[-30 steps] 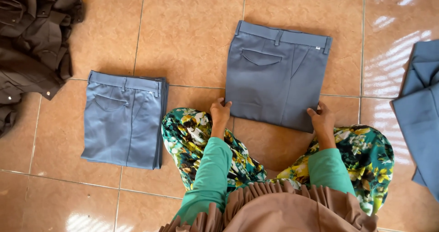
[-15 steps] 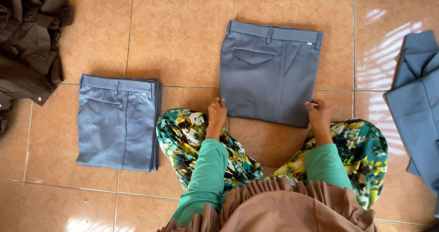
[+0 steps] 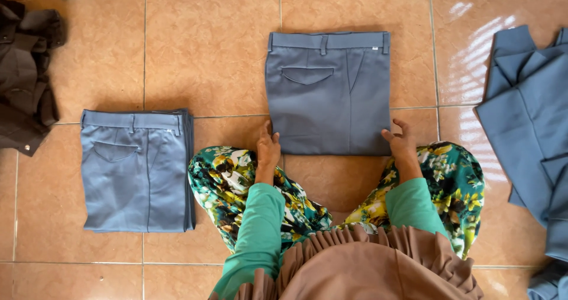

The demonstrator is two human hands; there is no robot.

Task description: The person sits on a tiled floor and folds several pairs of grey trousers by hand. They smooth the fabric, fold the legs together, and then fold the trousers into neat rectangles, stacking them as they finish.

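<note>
Two hands at the near edge of folded grey trousers

The folded grey trousers [image 3: 328, 93] lie flat on the tiled floor [image 3: 207, 51], just past both hands; the left hand [image 3: 267, 151] and the right hand [image 3: 401, 146] touch its near corners, fingers loosely spread, pinching nothing

floor [image 3: 207, 51]: tiled, tan | lying on it: folded grey trousers [image 3: 329, 93], folded blue trousers [image 3: 137, 170], dark brown garments [image 3: 26, 81], blue-grey garments [image 3: 526, 134]
</note>
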